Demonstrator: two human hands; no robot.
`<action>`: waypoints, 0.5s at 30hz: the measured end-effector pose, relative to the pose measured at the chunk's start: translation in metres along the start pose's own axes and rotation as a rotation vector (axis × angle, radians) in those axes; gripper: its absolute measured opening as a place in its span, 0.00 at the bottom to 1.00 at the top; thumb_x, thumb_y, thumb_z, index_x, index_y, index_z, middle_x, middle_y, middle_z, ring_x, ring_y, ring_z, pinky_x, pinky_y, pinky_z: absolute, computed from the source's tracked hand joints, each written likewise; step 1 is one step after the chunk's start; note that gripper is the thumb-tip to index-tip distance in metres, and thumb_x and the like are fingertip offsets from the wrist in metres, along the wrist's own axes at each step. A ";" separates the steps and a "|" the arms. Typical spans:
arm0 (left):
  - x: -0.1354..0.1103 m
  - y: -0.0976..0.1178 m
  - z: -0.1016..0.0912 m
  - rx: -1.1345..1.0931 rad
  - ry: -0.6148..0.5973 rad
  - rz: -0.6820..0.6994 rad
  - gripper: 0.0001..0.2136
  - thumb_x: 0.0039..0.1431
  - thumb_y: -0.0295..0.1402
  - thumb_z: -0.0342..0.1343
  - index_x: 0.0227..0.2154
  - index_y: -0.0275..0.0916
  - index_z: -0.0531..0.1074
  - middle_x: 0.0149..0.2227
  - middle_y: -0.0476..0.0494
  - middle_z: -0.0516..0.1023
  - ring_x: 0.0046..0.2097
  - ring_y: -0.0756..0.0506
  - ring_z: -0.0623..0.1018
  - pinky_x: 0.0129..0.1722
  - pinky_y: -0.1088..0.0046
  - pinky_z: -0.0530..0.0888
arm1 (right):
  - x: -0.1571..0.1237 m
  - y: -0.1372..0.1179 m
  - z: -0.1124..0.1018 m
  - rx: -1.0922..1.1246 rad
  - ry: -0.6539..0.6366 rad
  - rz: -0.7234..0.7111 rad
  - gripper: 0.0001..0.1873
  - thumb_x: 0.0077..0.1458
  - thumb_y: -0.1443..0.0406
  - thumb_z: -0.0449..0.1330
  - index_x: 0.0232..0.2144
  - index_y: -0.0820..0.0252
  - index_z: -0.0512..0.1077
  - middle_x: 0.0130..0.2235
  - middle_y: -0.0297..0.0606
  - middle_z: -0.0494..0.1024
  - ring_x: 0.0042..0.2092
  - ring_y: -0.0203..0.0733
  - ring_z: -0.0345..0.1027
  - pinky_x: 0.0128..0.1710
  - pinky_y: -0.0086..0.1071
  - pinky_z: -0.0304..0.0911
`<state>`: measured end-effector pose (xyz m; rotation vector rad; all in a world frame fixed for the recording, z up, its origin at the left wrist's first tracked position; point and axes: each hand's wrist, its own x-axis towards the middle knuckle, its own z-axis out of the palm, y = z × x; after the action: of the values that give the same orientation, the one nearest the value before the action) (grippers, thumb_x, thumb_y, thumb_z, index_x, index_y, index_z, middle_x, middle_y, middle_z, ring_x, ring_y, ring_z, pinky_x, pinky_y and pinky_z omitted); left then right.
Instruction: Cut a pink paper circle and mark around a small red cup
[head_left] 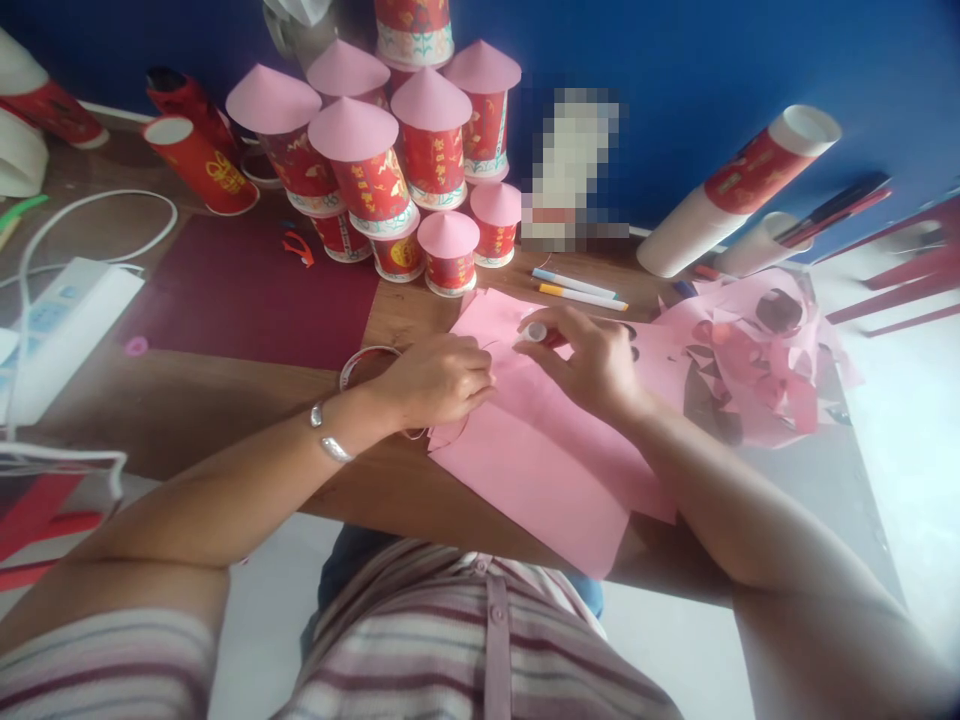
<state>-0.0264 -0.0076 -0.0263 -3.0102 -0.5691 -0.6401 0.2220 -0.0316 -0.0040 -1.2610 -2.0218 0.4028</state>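
Observation:
Sheets of pink paper (525, 490) lie on the wooden table in front of me, both hands over them. My left hand (450, 378) is closed with its fingertips pinched above the paper's left part; what they hold is hidden. A thin dark strand curves beside that hand. Between the thumb and fingers of my right hand (589, 355) is a small cylinder with a round white end (534, 332), mostly covered by the fingers. A ring that looks like a tape roll (367, 362) is partly hidden behind my left wrist.
Red paper cups with pink cone tops (364, 180) stand stacked at the back. Two markers (581, 296) lie behind the paper. Pink scraps (765, 360) are piled at right, near a tall paper tube (682, 240). A white power strip (75, 330) with cables occupies the left.

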 end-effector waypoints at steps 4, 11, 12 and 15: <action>0.001 0.000 0.000 0.025 0.015 0.018 0.16 0.76 0.32 0.57 0.30 0.36 0.82 0.31 0.43 0.82 0.37 0.45 0.81 0.36 0.65 0.73 | -0.003 0.003 0.013 0.029 -0.117 -0.042 0.14 0.73 0.53 0.64 0.40 0.55 0.79 0.36 0.38 0.86 0.33 0.40 0.79 0.35 0.32 0.70; 0.000 0.001 0.001 -0.014 0.029 0.011 0.15 0.75 0.29 0.58 0.30 0.37 0.83 0.32 0.43 0.85 0.38 0.44 0.81 0.38 0.64 0.74 | -0.002 0.013 0.014 -0.016 -0.069 -0.024 0.11 0.71 0.55 0.64 0.39 0.55 0.79 0.35 0.38 0.85 0.34 0.41 0.78 0.35 0.32 0.68; 0.000 0.001 0.001 -0.008 0.023 0.009 0.16 0.76 0.29 0.57 0.30 0.37 0.83 0.33 0.43 0.85 0.38 0.44 0.81 0.38 0.64 0.75 | -0.001 0.014 0.013 -0.016 -0.065 -0.017 0.12 0.71 0.55 0.64 0.39 0.55 0.79 0.34 0.38 0.85 0.33 0.41 0.78 0.35 0.33 0.68; 0.000 0.001 0.002 0.000 0.026 0.003 0.16 0.77 0.31 0.56 0.31 0.37 0.83 0.33 0.43 0.86 0.38 0.44 0.82 0.39 0.64 0.77 | 0.001 0.017 0.010 -0.014 -0.055 0.001 0.12 0.71 0.55 0.64 0.39 0.54 0.79 0.34 0.38 0.86 0.34 0.41 0.79 0.36 0.33 0.69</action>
<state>-0.0257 -0.0083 -0.0282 -2.9975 -0.5629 -0.6785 0.2260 -0.0219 -0.0202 -1.2726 -2.0731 0.4293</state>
